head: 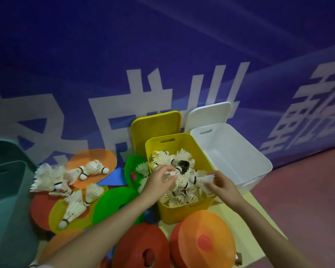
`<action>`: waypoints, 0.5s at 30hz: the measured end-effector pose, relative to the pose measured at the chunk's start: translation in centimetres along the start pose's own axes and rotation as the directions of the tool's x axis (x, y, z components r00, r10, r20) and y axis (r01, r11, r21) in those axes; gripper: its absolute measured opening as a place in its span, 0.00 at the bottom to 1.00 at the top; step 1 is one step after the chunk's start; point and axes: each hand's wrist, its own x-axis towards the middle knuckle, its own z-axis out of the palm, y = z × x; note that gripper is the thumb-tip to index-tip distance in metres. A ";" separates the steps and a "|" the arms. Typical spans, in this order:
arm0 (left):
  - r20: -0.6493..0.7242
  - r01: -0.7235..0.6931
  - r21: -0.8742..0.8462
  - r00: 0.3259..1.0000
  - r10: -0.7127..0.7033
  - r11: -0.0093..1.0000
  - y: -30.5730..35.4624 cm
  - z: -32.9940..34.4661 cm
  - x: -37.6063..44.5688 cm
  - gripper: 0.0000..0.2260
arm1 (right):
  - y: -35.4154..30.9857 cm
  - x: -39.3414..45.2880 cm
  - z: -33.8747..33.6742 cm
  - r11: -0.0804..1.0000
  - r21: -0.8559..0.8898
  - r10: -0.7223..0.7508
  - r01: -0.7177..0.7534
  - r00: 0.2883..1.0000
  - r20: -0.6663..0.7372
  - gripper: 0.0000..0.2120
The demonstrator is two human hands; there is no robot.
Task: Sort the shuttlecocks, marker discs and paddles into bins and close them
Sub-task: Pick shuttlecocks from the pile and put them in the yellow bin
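A yellow bin in the middle holds several white shuttlecocks. Both my hands are over it. My left hand grips a shuttlecock at the bin's left side. My right hand pinches the feathers of another shuttlecock at the right side. More shuttlecocks lie loose to the left on coloured marker discs. Red and orange discs sit in front of the bin. No paddle is recognisable.
An empty white bin stands right of the yellow one. A yellow lid and a white lid lean on the blue banner wall behind. A teal bin stands at the far left. Red floor lies to the right.
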 end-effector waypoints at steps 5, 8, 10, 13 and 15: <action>-0.088 0.077 0.088 0.994 -0.069 0.993 -0.9 -0.8 1.0 0.10 | -0.4 1.9 1.2 0.966 -0.255 0.032 0.043 0.959 0.283 0.19; -0.107 0.083 0.124 0.992 -0.070 0.989 -1.3 -0.5 1.2 0.12 | -0.8 2.7 2.5 0.942 -0.333 0.096 0.046 0.912 0.398 0.27; -0.131 0.079 0.147 0.990 -0.060 0.986 -1.5 0.1 1.1 0.13 | -0.6 3.0 3.4 0.849 -0.510 0.103 0.135 0.905 0.412 0.29; -0.165 0.098 0.186 0.984 -0.067 0.978 -1.6 1.1 1.1 0.15 | -0.2 2.7 4.0 0.789 -0.579 0.020 0.204 0.934 0.356 0.26; -0.133 0.092 0.239 0.989 -0.061 0.967 -1.5 1.5 1.3 0.16 | 0.1 2.5 3.9 0.813 -0.541 -0.032 0.215 0.945 0.327 0.23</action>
